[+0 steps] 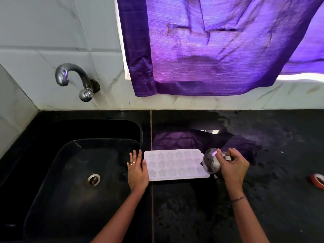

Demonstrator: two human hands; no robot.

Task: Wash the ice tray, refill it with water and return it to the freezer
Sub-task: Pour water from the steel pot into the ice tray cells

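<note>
In the lower middle of the frame the white ice tray (pixel 176 164) lies on the black counter (pixel 263 199) beside the sink (pixel 52 155), your left hand (pixel 137 171) rests flat and released against its left edge, and your right hand (pixel 233 166) grasps a tilted steel cup (pixel 211 161) over its right end.

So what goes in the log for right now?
refill | left hand steadies ice tray | right hand tips steel cup over it

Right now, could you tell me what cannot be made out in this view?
- Steel cup: tipped toward the ice tray; contents hidden, the right hand covers its side.
- Tray cavities: water level too faint to judge.
- Red-rimmed object: cut off by the right edge.
- Freezer: out of frame.
</note>
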